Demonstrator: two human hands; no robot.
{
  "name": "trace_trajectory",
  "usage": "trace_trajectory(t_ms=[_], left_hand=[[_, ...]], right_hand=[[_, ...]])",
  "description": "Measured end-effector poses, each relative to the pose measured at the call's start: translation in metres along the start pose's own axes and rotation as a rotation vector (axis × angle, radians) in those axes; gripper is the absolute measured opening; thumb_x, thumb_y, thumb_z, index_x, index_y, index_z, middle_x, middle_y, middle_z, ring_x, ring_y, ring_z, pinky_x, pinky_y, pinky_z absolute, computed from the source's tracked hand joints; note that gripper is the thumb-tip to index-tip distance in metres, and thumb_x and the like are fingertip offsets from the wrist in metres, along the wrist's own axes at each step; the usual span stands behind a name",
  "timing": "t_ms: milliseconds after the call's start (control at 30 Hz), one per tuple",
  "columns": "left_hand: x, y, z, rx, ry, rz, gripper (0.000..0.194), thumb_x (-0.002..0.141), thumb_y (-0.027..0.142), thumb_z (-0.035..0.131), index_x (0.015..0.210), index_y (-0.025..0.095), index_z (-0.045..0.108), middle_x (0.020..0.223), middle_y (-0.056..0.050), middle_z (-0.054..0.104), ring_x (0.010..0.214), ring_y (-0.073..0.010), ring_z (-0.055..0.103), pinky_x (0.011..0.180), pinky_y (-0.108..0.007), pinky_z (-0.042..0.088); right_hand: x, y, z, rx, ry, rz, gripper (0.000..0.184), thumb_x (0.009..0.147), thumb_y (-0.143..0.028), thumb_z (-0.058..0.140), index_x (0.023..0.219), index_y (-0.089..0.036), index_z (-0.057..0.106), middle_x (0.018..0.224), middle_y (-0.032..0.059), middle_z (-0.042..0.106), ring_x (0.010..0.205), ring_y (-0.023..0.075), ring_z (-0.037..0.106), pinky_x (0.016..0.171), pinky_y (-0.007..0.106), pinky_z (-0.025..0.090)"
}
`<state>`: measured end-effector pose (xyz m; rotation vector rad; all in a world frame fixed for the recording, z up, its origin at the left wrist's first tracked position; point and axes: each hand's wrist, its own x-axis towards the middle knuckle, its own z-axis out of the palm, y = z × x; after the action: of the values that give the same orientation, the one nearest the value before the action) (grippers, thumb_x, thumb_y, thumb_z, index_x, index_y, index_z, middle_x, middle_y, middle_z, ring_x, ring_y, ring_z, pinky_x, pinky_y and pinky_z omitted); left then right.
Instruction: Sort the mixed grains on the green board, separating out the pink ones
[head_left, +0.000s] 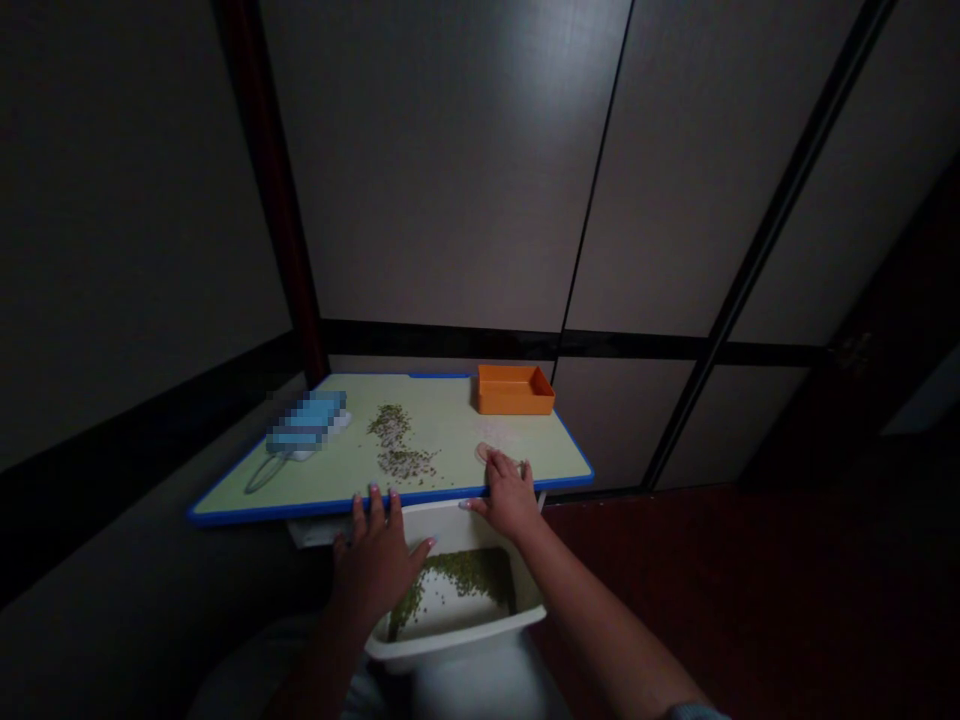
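Note:
My left hand (379, 562) rests at the near edge of the small table (465, 430), fingers spread and nothing held. Stretched fingers of my right hand (511, 500) lie on the tabletop farther right, with the thumb apart near the tub's rim. At those fingertips is a flat, pinkish oval thing (484, 453), partly covered, its kind unclear. Two loose patches of small green and pale grains (405, 463) are scattered on the tabletop. Below the table edge, between my forearms, a white tub (457, 640) holds more small green grains (469, 572).
An orange open box (516, 402) stands at the table's back right. On the left lie a blurred blue item (307, 420) and a thin looped cord or handle (262, 475). Panelled doors (450, 180) rise right behind the table; dark red floor (637, 570) shows at right.

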<state>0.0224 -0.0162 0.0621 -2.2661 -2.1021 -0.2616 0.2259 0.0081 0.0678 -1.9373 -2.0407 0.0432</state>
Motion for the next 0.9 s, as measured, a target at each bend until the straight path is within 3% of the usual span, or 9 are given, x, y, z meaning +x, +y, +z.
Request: trace_trajectory(t_ms=[467,667,800,900], left_hand=[[0.01,-0.022,0.01,-0.025,0.051,0.004,0.068,0.083,0.053,0.04,0.144,0.032,0.02,0.157,-0.016,0.012,0.144,-0.0404,0.006,0.1,-0.063,0.03],[0.01,-0.019,0.006,0.001,0.052,0.002,0.068,0.083,0.053,0.041,0.144,0.031,0.021,0.156,-0.018,0.013,0.144,-0.0393,0.008,0.102,-0.062,0.029],[0.012,-0.017,0.004,0.038,0.048,-0.021,0.064,0.084,0.033,0.043,0.144,0.03,0.02,0.157,-0.017,0.012,0.144,-0.0385,0.007,0.104,-0.062,0.026],[0.013,-0.016,0.004,0.049,0.057,-0.029,0.066,0.082,0.016,0.038,0.144,0.031,0.021,0.156,-0.016,0.015,0.144,-0.0378,0.007,0.105,-0.061,0.025]], right_hand=[[0.015,-0.016,0.008,-0.04,0.011,-0.023,0.076,0.082,-0.05,0.056,0.143,-0.01,0.034,0.151,0.0207,0.026,0.139,0.0295,0.026,0.111,0.062,0.006],[0.016,-0.015,0.011,-0.066,0.026,-0.064,0.073,0.084,-0.048,0.055,0.143,-0.009,0.034,0.151,0.0208,0.028,0.139,0.0294,0.027,0.11,0.063,0.008],[0.02,-0.01,0.011,-0.093,0.005,-0.177,0.075,0.083,-0.049,0.057,0.143,-0.01,0.034,0.151,0.0209,0.027,0.14,0.0287,0.026,0.11,0.064,0.008],[0.027,-0.007,0.011,-0.123,-0.034,-0.265,0.092,0.072,-0.053,0.069,0.144,-0.009,0.031,0.152,0.0211,0.022,0.14,0.0299,0.023,0.11,0.064,0.009]])
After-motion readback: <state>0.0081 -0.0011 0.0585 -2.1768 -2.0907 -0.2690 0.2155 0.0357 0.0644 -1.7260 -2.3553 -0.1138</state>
